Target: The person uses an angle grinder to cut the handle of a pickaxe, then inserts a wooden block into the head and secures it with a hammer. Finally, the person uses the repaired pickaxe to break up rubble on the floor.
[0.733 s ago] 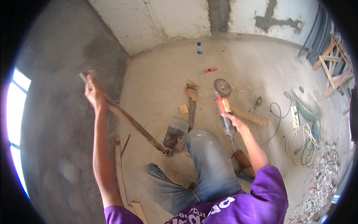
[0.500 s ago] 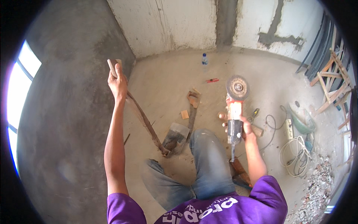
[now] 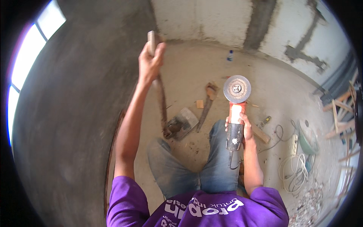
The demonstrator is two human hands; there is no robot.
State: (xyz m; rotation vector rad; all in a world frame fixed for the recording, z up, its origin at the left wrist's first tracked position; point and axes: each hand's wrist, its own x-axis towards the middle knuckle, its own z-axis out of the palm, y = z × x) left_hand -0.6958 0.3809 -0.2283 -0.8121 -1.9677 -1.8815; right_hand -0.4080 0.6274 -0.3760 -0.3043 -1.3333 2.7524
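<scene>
Dusty concrete floor [image 3: 189,72], right hand [image 3: 245,126] clamped around angle grinder [image 3: 235,125], upright.

angle grinder [image 3: 236,113]: 1 | hand saw [image 3: 206,104]: 1 | plastic bottle [image 3: 230,56]: 1 | wood block [image 3: 199,103]: 1

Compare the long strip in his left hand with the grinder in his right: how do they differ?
The strip is long, thin, dark and plain; the angle grinder is short and thick, red and black, with a round grey disc. The strip's lower end reaches the floor; the grinder is held clear. Each is gripped in one hand.
</scene>
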